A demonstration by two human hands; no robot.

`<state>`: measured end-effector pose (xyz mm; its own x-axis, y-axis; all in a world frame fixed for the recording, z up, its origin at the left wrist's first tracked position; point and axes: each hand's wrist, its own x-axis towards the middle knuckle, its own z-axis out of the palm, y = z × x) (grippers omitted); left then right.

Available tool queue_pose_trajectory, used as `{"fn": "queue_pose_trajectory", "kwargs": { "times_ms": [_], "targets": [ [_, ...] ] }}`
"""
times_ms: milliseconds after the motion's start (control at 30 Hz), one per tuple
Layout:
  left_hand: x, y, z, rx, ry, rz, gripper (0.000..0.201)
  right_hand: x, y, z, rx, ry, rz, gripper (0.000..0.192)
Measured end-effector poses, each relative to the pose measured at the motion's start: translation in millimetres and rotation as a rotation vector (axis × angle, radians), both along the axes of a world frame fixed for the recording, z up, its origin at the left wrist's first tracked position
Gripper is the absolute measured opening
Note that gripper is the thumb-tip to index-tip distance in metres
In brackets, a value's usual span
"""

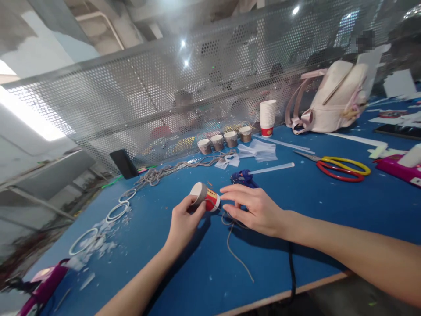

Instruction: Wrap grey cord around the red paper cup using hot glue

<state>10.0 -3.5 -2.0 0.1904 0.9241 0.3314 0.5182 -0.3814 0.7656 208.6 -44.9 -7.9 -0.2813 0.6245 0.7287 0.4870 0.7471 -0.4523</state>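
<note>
Tilted on its side, a small paper cup (213,200) with a red and white print is in my left hand (184,215). My fingers and thumb close around it. Grey cord is wound round the cup's part nearer its pale open rim. Just right of the cup, my right hand (255,210) has its fingers stretched and thumb apart. A loose length of grey cord (237,256) trails on the table below my right hand. Whether the fingers touch the cord, I cannot tell. A blue glue gun (244,177) with a clear glue stick (272,168) lies behind the right hand.
Several cord-wrapped cups (230,139) stand along the perforated metal screen (131,101), beside stacked paper cups (268,116). Scissors (342,169) and a backpack (342,101) are right. Tangled cord (154,175), white rings (117,211) and a phone (123,163) lie left. A black cable (292,267) crosses the table edge.
</note>
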Motion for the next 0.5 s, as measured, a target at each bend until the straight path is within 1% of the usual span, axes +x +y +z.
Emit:
{"fn": "queue_pose_trajectory", "kwargs": {
  "times_ms": [67, 200, 267, 333, 400, 433, 500],
  "targets": [
    [-2, 6, -1.3, 0.049, 0.024, 0.041, 0.016, 3, 1, -1.2, 0.04, -0.049, -0.03, 0.022],
    [-6, 13, -3.0, 0.095, -0.001, 0.082, 0.017, 7, 9, -4.7, 0.125, -0.139, -0.06, 0.021],
    [-7, 14, -3.7, 0.121, -0.006, 0.092, 0.017, 7, 11, -0.3, 0.163, -0.134, -0.074, 0.02],
    [-9, 15, -4.1, 0.15, -0.001, 0.108, 0.018, 5, 7, 14.1, 0.194, -0.105, -0.085, 0.019],
    [-10, 16, -4.1, 0.18, 0.01, 0.119, 0.019, 1, -11, 38.4, 0.225, -0.057, -0.096, 0.019],
    [-11, 17, -3.8, 0.193, 0.018, 0.122, 0.019, -1, -26, 52.8, 0.251, -0.023, -0.102, 0.018],
    [-13, 19, -2.7, 0.211, 0.032, 0.127, 0.019, -5, -64, 81.2, 0.283, 0.069, -0.116, 0.017]
  ]
}}
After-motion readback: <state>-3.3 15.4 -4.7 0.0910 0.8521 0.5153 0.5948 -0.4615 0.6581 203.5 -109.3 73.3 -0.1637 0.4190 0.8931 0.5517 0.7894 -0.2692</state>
